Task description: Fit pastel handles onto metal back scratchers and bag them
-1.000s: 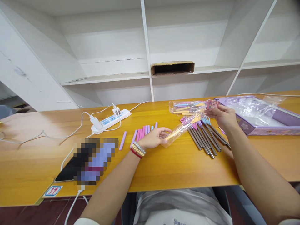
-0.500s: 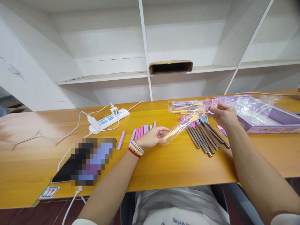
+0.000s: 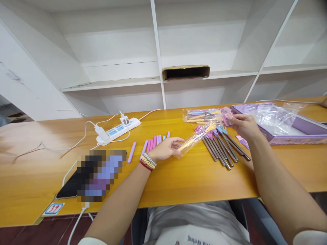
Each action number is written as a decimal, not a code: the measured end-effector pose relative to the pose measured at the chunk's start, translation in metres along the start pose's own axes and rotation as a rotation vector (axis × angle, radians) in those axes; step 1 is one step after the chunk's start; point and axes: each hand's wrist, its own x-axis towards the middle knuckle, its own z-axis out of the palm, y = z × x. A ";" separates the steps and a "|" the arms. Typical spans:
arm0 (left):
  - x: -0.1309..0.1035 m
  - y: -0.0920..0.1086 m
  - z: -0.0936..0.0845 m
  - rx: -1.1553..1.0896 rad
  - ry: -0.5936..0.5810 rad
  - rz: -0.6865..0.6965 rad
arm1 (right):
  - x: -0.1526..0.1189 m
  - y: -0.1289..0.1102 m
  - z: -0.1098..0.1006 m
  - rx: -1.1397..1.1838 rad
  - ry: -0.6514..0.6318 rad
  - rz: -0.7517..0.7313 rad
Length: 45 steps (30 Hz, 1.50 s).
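Observation:
An orange back scratcher in a clear plastic sleeve slants up to the right above the table. My left hand is closed on its handle end. With thumb and fingers, my right hand pinches the pink header card at the bag's upper end. Below that hand lie several back scratchers with metal rods and pink, purple and blue claw heads. Purple, pink and blue handle tubes lie beside my left hand, partly hidden by it. Several bagged back scratchers rest behind.
A purple open box with clear plastic bags stands at the right. At the left are a white power strip with cables and a dark phone. A cardboard box sits on the white shelf.
The header card in my right hand has tilted and shifted slightly left and down. My left hand keeps its hold on the bagged back scratcher, almost unmoved.

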 end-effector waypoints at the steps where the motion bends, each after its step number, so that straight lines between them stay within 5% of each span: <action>1: 0.000 0.000 0.000 0.001 -0.001 -0.001 | 0.000 0.001 0.000 -0.023 0.010 -0.012; 8: 0.000 0.000 0.000 0.020 -0.009 0.003 | 0.004 0.004 -0.001 -0.121 0.085 -0.054; 22: 0.000 0.001 0.001 0.005 -0.009 -0.003 | 0.007 0.006 0.002 -0.156 0.041 -0.157; 28: 0.000 0.000 0.001 -0.012 0.019 0.008 | 0.000 -0.008 0.000 -0.065 0.035 -0.323; 32: 0.001 -0.001 0.001 -0.030 0.017 0.000 | -0.006 -0.002 0.011 -0.422 -0.103 -0.442; 36: 0.001 -0.001 0.000 -0.071 -0.002 -0.006 | -0.007 0.017 0.031 -0.757 -0.036 -0.601; 45: -0.001 0.005 0.001 -0.079 -0.024 -0.017 | -0.011 0.029 0.052 -0.820 0.176 -0.634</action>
